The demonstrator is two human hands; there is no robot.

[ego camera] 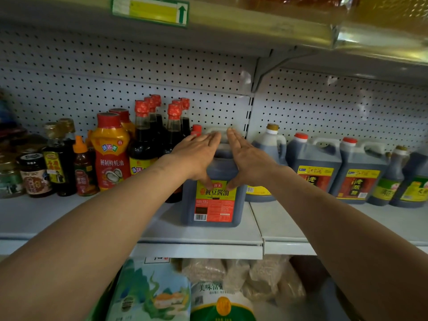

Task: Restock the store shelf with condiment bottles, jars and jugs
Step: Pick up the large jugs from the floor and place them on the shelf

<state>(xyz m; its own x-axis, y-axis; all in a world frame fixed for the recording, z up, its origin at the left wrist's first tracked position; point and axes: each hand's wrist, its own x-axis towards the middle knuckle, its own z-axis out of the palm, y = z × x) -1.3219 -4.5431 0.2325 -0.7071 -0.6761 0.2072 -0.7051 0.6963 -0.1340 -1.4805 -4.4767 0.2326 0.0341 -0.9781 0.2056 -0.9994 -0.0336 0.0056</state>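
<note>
the soy jug [214, 200] stands upright on the shelf [199, 239], near its front edge, between the tall bottles [148, 144] and the vinegar jugs [315, 167]. the left hand [196, 156] and right hand [247, 158] lie flat and open on its shoulders, thumbs on the label face, clasping nothing, likely to push it back squarely with the label facing out.

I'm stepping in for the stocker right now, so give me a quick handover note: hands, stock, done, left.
Left hand and right hand: flat, open, pressed on either side of the soy sauce jug.
The jug stands upright near the front of the shelf, ahead of the red-capped soy sauce bottles.
Vinegar jugs already line the right bay.
Left: probably push this jug back into line.
</note>
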